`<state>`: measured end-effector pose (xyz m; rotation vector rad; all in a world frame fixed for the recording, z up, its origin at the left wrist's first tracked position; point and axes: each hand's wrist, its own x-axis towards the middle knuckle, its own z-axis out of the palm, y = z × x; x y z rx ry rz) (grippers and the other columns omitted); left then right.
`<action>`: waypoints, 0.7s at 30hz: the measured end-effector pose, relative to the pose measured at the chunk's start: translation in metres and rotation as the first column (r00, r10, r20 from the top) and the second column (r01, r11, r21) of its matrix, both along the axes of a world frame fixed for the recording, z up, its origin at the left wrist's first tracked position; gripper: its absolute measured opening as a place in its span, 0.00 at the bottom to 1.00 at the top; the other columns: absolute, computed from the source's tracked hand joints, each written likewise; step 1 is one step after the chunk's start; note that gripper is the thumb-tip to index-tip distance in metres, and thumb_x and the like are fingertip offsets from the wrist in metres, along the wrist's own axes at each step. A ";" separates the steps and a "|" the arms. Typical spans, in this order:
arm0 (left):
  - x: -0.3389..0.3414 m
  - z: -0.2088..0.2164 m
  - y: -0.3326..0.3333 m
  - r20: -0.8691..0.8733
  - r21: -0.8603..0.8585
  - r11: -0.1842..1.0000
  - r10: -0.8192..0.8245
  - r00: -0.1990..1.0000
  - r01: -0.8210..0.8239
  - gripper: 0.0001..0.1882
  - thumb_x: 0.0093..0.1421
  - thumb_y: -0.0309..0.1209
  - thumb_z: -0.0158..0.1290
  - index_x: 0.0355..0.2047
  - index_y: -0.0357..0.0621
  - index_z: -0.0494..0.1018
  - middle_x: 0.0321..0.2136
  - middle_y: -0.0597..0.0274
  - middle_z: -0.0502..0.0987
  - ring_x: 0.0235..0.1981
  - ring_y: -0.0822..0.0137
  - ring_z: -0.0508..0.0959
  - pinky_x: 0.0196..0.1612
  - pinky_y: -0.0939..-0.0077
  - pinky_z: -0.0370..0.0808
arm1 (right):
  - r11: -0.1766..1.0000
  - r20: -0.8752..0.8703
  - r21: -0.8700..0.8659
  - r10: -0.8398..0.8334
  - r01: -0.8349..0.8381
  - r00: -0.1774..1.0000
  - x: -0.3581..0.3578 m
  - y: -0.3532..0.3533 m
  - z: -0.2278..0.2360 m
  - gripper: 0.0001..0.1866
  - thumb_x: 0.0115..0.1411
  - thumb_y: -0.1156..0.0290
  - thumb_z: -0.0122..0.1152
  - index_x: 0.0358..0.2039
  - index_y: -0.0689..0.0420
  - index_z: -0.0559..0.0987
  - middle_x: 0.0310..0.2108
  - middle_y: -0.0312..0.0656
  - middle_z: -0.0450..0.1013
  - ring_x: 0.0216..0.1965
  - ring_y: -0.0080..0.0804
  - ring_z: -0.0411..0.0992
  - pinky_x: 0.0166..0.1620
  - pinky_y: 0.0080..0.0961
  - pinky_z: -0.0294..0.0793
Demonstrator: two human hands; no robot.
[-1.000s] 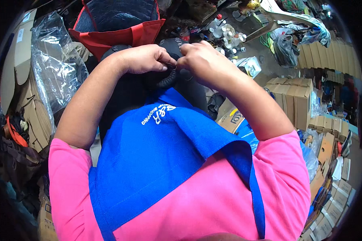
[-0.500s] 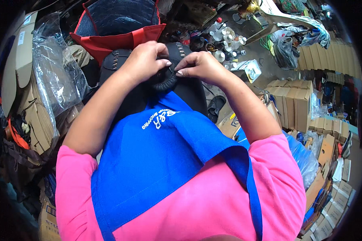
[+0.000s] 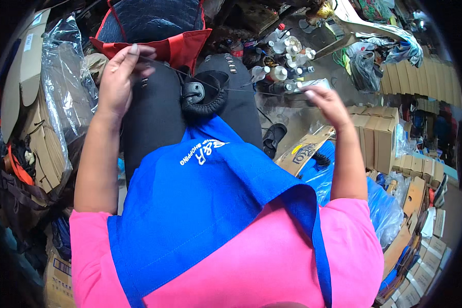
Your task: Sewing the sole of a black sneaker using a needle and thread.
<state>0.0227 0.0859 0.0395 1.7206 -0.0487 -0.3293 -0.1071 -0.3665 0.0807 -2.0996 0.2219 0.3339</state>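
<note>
Between my thighs rests a black shoe-like piece (image 3: 210, 97) with a thick corded rim and a strap loop bearing a grey fitting. A thin dark thread (image 3: 238, 90) runs from it to both sides, stretched nearly straight. My left hand (image 3: 120, 79) is raised at the left, above my thigh, its fingers closed on one end of the thread. Out to the right, my right hand (image 3: 327, 105) pinches the other end; its fingertips are slightly blurred. Neither hand touches the black piece.
A red bag (image 3: 185, 49) with a silver lining stands open beyond my knees. Several bottles (image 3: 278, 73) crowd the floor to its right. Black sandals (image 3: 275, 137) lie beside my right leg. Stacked cardboard boxes (image 3: 377, 133) are at the right; clear plastic (image 3: 69, 92) hangs at the left.
Both hands were close together at the corded rim. They have moved far apart, left and right, drawing the thread out between them. The black piece is now uncovered.
</note>
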 end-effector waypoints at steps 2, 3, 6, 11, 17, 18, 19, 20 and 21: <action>-0.011 0.007 -0.033 -0.094 -0.773 0.634 -0.156 0.983 0.027 0.20 0.68 0.44 0.40 0.42 0.41 0.74 0.36 0.59 0.78 0.36 0.63 0.75 0.43 0.70 0.67 | 0.957 -0.014 -0.267 0.110 -0.110 0.994 -0.007 0.027 -0.020 0.17 0.60 0.56 0.57 0.37 0.57 0.81 0.26 0.39 0.75 0.28 0.34 0.72 0.37 0.32 0.71; -0.012 0.006 -0.038 -0.096 -0.775 0.632 -0.153 0.984 0.023 0.20 0.68 0.44 0.40 0.42 0.41 0.74 0.36 0.59 0.78 0.36 0.63 0.75 0.43 0.70 0.67 | 0.894 -0.042 -0.419 0.153 -0.156 0.987 -0.007 0.036 -0.024 0.18 0.59 0.54 0.57 0.35 0.57 0.81 0.26 0.44 0.76 0.29 0.39 0.74 0.37 0.34 0.71; 0.005 -0.009 -0.026 -0.136 -0.939 0.342 -0.454 0.880 0.032 0.21 0.69 0.43 0.36 0.21 0.48 0.61 0.17 0.68 0.59 0.20 0.70 0.59 0.33 0.74 0.62 | 0.667 -0.129 -0.676 0.311 -0.313 0.942 -0.016 0.028 -0.033 0.22 0.61 0.53 0.51 0.20 0.58 0.74 0.22 0.49 0.71 0.29 0.50 0.70 0.34 0.41 0.65; 0.009 0.002 -0.020 -0.377 -0.688 0.708 -0.158 0.913 -0.161 0.20 0.69 0.44 0.37 0.22 0.49 0.63 0.17 0.69 0.62 0.17 0.73 0.61 0.35 0.75 0.67 | 0.716 -0.011 -0.659 0.297 -0.230 0.955 -0.040 0.021 -0.050 0.20 0.61 0.54 0.51 0.20 0.57 0.74 0.20 0.47 0.68 0.24 0.42 0.69 0.31 0.34 0.63; 0.024 0.015 0.091 0.008 0.323 0.914 -0.261 0.965 0.245 0.21 0.59 0.34 0.51 0.52 0.42 0.70 0.40 0.63 0.75 0.42 0.70 0.75 0.46 0.78 0.71 | 0.740 -0.366 0.332 -0.470 0.585 0.803 -0.035 -0.008 -0.041 0.25 0.63 0.47 0.46 0.53 0.49 0.73 0.27 0.30 0.69 0.29 0.20 0.65 0.33 0.15 0.58; 0.017 0.015 0.099 0.235 0.201 0.975 -0.137 0.962 0.089 0.24 0.55 0.33 0.54 0.54 0.43 0.70 0.42 0.63 0.75 0.45 0.70 0.74 0.48 0.79 0.69 | 0.806 -0.282 0.149 -0.520 0.572 0.806 -0.021 0.000 -0.031 0.25 0.63 0.49 0.48 0.53 0.53 0.72 0.31 0.32 0.69 0.32 0.19 0.66 0.35 0.17 0.61; 0.014 0.017 0.097 0.241 0.198 0.976 -0.143 0.960 0.095 0.24 0.55 0.33 0.54 0.54 0.43 0.70 0.42 0.63 0.75 0.45 0.70 0.74 0.48 0.79 0.69 | 0.826 -0.184 -0.048 -0.560 0.561 0.808 -0.010 0.003 -0.024 0.26 0.63 0.51 0.50 0.54 0.56 0.72 0.35 0.34 0.70 0.35 0.18 0.66 0.38 0.19 0.63; 0.011 0.020 0.088 0.279 0.186 0.980 -0.115 0.953 0.063 0.23 0.53 0.30 0.55 0.52 0.44 0.71 0.44 0.62 0.74 0.48 0.70 0.72 0.50 0.77 0.68 | 0.889 0.072 -0.203 -0.405 0.411 0.911 0.005 -0.005 -0.034 0.27 0.60 0.51 0.53 0.55 0.55 0.71 0.37 0.37 0.72 0.37 0.24 0.69 0.42 0.21 0.66; 0.008 0.025 0.075 0.318 0.175 0.984 -0.087 0.944 0.031 0.23 0.51 0.27 0.57 0.50 0.44 0.72 0.46 0.61 0.73 0.50 0.69 0.71 0.51 0.75 0.68 | 0.878 0.285 -0.387 -0.177 0.282 0.942 0.017 -0.013 -0.043 0.29 0.58 0.51 0.57 0.56 0.54 0.70 0.39 0.40 0.75 0.39 0.31 0.72 0.46 0.23 0.68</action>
